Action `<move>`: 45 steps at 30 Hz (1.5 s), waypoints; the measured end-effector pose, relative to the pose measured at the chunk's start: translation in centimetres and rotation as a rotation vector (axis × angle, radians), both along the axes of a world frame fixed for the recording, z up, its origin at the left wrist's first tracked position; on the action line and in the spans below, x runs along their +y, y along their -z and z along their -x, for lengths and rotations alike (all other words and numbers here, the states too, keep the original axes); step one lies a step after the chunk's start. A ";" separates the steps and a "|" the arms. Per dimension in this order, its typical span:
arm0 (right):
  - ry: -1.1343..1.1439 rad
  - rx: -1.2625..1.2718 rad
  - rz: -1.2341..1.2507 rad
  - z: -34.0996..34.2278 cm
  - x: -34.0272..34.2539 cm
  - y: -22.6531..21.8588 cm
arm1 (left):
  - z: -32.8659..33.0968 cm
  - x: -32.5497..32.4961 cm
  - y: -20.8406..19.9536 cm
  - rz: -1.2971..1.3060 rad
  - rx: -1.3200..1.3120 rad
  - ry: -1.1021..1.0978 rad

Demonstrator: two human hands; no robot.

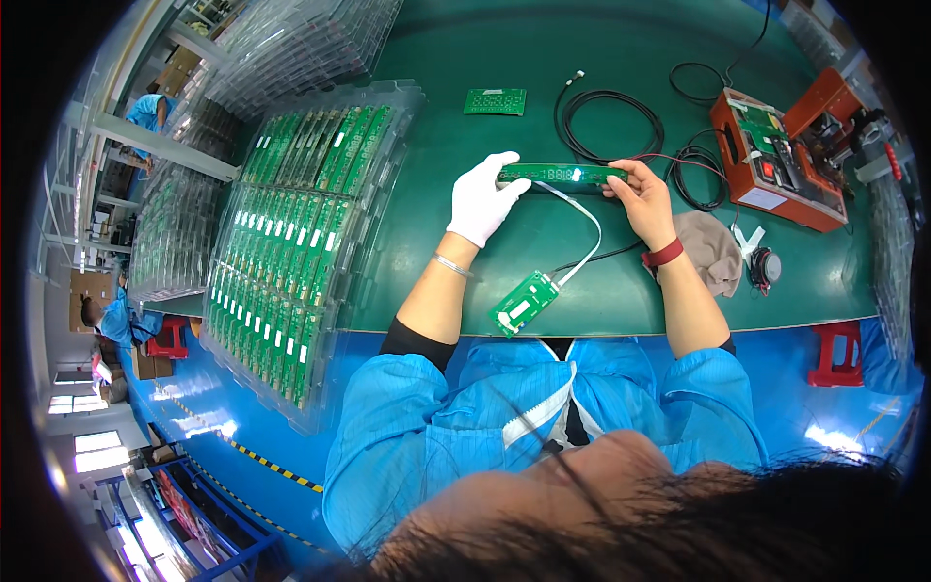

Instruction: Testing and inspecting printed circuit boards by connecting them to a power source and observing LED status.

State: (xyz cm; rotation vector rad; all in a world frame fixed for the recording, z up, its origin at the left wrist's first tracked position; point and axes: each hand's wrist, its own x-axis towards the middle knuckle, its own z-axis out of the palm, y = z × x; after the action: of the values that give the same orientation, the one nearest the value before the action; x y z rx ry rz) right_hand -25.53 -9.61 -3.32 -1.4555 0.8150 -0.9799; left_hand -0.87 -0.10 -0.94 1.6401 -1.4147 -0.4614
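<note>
Circuit strip [538,174], centre of frame: ends pinched between fingers of gloved left hand [485,199] and bare right hand [644,199], presumably to leave its digit display [562,175] uncovered.

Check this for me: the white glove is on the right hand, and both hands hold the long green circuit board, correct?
Not quite: the head view shows the white glove on the left hand, while the right hand is bare. Both do hold the long green circuit board.
</note>
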 end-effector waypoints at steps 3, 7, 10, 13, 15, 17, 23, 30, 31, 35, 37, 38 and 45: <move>0.012 -0.004 -0.016 -0.1 0.1 -0.1 | -0.2 0.0 0.4 0.042 -0.045 0.007; 0.034 -0.014 -0.015 -0.3 0.1 0.0 | -0.5 -0.2 1.0 0.038 -0.071 0.000; 0.032 -0.016 -0.020 -0.2 0.1 -0.1 | -0.4 -0.3 0.8 0.019 -0.052 0.000; 0.025 -0.016 -0.025 -0.1 0.0 0.0 | -0.3 -0.2 0.6 -0.001 -0.031 -0.005; 0.020 -0.038 -0.031 -0.1 -0.1 0.4 | -0.3 -0.2 0.6 0.012 -0.028 0.001; 0.016 -0.060 -0.035 0.0 -0.3 0.6 | -0.3 -0.2 0.6 0.026 -0.024 0.007; 0.011 -0.062 -0.039 -0.1 -0.2 0.5 | -0.4 0.1 -0.1 -0.067 -0.062 -0.014; -0.029 -0.028 -0.028 0.0 0.0 0.2 | -0.4 0.1 -0.1 -0.051 -0.131 -0.027; -0.034 -0.022 -0.020 0.1 0.0 0.1 | -0.4 0.0 -0.1 -0.054 -0.137 -0.029; -0.087 -0.043 -0.051 0.3 -0.1 -0.6 | -0.7 0.0 0.0 -0.033 -0.137 -0.037; -0.137 -0.069 -0.090 0.4 -0.2 -0.9 | -1.0 0.0 0.2 -0.009 -0.130 -0.045; -0.135 -0.072 -0.081 0.4 -0.4 -0.9 | -1.0 -0.1 0.1 0.000 -0.134 -0.043; -0.122 -0.041 -0.011 0.7 -0.2 -0.3 | -0.5 0.3 -0.1 -0.054 -0.102 -0.039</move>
State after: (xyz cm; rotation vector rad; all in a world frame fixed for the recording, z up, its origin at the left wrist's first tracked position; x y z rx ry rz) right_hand -26.27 -9.83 -2.99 -1.4538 0.6921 -0.9086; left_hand -0.40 0.20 -0.85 1.7524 -1.4534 -0.4020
